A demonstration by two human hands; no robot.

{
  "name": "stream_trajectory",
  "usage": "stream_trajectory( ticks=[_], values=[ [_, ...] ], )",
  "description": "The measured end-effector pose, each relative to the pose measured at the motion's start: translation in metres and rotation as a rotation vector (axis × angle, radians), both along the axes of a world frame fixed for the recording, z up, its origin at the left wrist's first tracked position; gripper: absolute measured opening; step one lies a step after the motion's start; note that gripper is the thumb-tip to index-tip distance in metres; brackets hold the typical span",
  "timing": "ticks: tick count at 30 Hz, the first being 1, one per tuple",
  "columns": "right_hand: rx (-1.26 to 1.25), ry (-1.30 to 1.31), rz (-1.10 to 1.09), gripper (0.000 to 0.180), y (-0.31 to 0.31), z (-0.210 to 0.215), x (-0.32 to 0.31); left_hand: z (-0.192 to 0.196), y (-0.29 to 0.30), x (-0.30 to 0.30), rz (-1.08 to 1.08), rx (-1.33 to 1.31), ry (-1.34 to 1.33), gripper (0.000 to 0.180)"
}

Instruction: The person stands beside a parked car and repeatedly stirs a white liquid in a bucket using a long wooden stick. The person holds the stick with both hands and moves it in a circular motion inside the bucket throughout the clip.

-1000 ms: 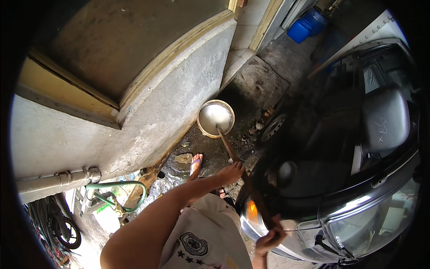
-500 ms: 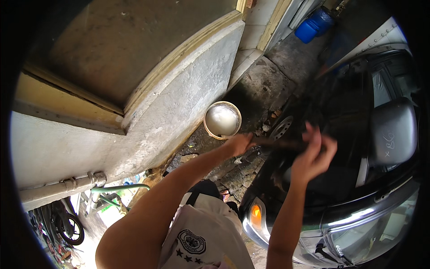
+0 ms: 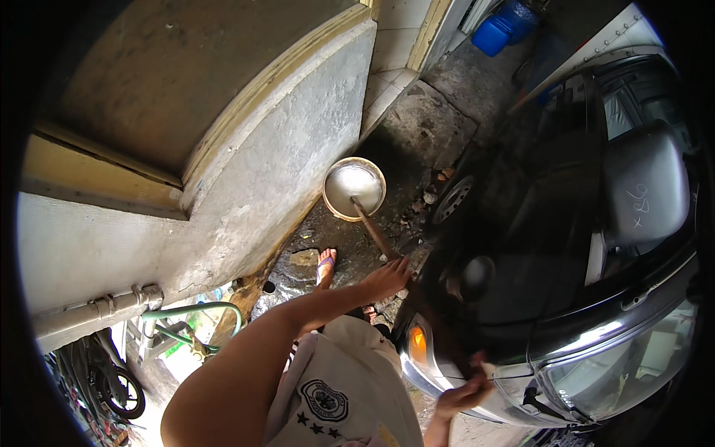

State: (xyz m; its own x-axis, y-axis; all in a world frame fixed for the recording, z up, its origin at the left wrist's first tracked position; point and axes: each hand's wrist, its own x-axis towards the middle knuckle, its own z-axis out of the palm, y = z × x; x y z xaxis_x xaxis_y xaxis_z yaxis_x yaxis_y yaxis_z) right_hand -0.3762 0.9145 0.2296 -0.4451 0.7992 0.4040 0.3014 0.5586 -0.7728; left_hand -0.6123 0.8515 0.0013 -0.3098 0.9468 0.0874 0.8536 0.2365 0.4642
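Observation:
A long wooden stick [image 3: 377,237] slants from the bucket down toward the lower right, across the front of the black vehicle. Its far end dips into the whitish liquid in the round bucket [image 3: 341,214]. My left hand [image 3: 388,278] is closed around the middle of the stick, just beyond the bucket's near side. Lower right, my right hand [image 3: 465,393] is closed at the stick's near end, beside the vehicle's headlight. Against the dark bodywork the near part of the stick is hard to make out.
The black vehicle [image 3: 536,283] fills the right side, its large mirror [image 3: 645,186] sticking out. A grey wall [image 3: 283,156] borders the left. Stones lie by the wheel [image 3: 453,200]. A green hose [image 3: 195,307], a motorcycle [image 3: 119,387] and a blue container [image 3: 500,31] stand farther off.
The stick has swung from nearly level to a steep slant, its far end now in the bucket. My right hand has dropped and closed; my left hand has moved slightly lower. A sandalled foot has appeared.

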Motion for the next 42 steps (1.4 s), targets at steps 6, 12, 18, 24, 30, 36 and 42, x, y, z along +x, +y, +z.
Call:
stream_trajectory(
  ticks=[6, 12, 18, 24, 30, 36, 42],
  values=[
    [0.304, 0.245, 0.23, 0.025, 0.08, 0.153, -0.167, 0.121, 0.042, -0.065, 0.19, 0.15, -0.168, 0.04],
    [0.136, 0.047, 0.47, 0.011, 0.053, 0.126, -0.295, 0.068, 0.023, -0.147, 0.382, 0.125, -0.377, 0.037],
    [0.219, 0.112, 0.567, 0.02, -0.005, 0.026, -0.141, -0.004, -0.038, -0.069, 0.14, 0.034, -0.406, 0.036],
    [0.076, 0.014, 0.217, 0.031, -0.055, -0.065, 0.03, -0.058, -0.036, 0.017, -0.039, -0.235, -0.093, 0.037],
    [-0.118, -0.068, 0.124, 0.026, -0.031, -0.032, 0.036, -0.024, -0.003, 0.005, -0.156, -0.159, 0.051, 0.031],
    [0.131, 0.169, 0.091, 0.02, 0.086, 0.117, -0.14, 0.09, 0.036, -0.076, 0.058, 0.065, -0.133, 0.04],
    [0.021, 0.081, 0.45, 0.014, 0.091, 0.145, -0.289, 0.087, 0.029, -0.149, 0.286, 0.092, -0.31, 0.038]
  ],
)
